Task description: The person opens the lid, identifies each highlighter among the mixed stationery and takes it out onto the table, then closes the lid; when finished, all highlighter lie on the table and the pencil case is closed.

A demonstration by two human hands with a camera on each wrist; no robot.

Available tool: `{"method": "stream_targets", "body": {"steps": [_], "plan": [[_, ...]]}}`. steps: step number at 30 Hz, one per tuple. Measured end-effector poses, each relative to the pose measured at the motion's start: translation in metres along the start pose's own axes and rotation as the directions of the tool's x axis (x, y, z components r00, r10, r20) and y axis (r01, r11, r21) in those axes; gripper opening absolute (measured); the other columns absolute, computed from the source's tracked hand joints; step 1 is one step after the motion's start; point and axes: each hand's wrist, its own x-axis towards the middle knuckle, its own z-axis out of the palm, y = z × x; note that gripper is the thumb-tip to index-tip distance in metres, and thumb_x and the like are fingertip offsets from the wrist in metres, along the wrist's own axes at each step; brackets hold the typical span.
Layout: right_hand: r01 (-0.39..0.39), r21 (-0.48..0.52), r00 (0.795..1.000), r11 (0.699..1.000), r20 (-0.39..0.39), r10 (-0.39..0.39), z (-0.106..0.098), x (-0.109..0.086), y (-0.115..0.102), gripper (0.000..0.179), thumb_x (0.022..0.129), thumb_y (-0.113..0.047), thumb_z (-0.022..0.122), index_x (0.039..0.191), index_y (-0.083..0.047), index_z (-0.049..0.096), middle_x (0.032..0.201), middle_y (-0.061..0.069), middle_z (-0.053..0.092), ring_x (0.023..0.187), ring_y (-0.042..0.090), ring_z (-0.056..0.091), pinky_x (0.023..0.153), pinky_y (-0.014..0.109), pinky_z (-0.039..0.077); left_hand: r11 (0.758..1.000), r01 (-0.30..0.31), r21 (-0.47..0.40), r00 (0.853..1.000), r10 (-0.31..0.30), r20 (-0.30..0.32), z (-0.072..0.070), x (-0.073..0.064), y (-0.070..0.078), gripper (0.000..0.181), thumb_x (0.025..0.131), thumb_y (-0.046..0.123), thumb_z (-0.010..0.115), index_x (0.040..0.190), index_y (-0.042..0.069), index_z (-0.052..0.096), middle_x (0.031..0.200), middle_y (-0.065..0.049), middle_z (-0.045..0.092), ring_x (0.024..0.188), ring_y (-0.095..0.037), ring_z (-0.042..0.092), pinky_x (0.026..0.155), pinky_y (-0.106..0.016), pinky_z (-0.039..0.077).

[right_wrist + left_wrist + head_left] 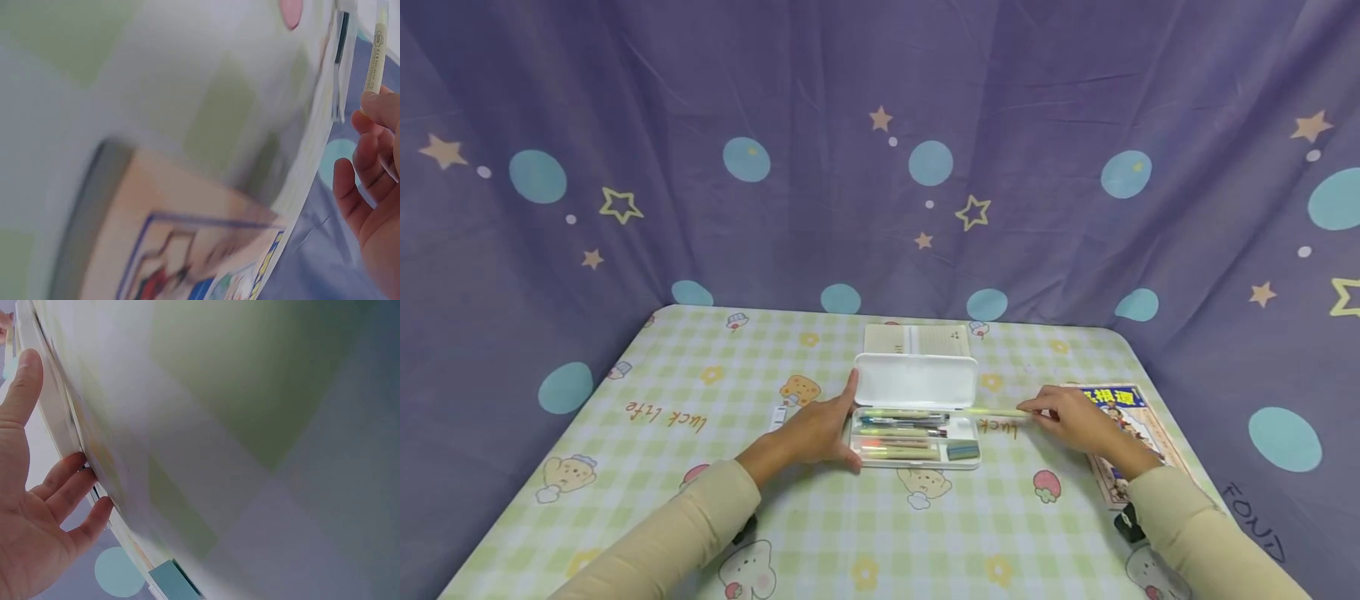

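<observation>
A white pencil case (917, 467) lies with its lid raised; several pens (898, 432) and a grey-blue eraser (963, 451) sit inside. My left hand (822, 425) rests against the case's left side, thumb at the front corner and index finger up by the lid. In the left wrist view, the thumb is straight and the other fingertips (103, 505) meet the case's edge. To the right of the case, my right hand (1067, 417) pinches a slim pale yellow pen (996, 412) by one end. Printing shows on its barrel (377, 56) in the right wrist view.
Behind the raised lid lies a pale notebook (917, 339). A colourful comic book (1138, 425) is partly under my right hand and forearm. Left of the case, a small white item (779, 414) is partly hidden by my left hand. Purple curtain (880, 208) hangs behind the checked tablecloth (955, 542).
</observation>
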Motion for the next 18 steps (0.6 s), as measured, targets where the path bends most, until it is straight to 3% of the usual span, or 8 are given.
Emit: {"method": "stream_targets", "body": {"steps": [11,18], "plan": [[-0.07,-0.037,0.997,0.997,0.014,0.071,0.0,-0.013,0.021,0.024,0.09,-0.005,0.075,0.11,-0.017,0.081,0.086,-0.008,0.068,0.068,-0.004,0.049,0.059,0.022,0.043,1.0,0.004,-0.003,1.0,-0.004,0.006,-0.001,0.0,0.0,0.153,0.062,0.06,0.089,0.161,-0.002,-0.009,0.132,-0.009,0.067,0.115,-0.025,0.067,0.101,-0.042,0.052],[-0.089,-0.092,0.993,0.992,0.068,0.095,0.001,-0.015,0.026,0.021,0.092,-0.009,0.074,0.11,-0.018,0.08,0.088,-0.007,0.07,0.07,-0.003,0.052,0.062,0.024,0.045,1.0,-0.003,0.006,1.0,0.003,-0.005,0.001,-0.001,0.0,0.152,0.062,0.06,0.089,0.161,-0.004,-0.008,0.13,-0.008,0.067,0.113,-0.024,0.067,0.1,-0.042,0.052]]}}
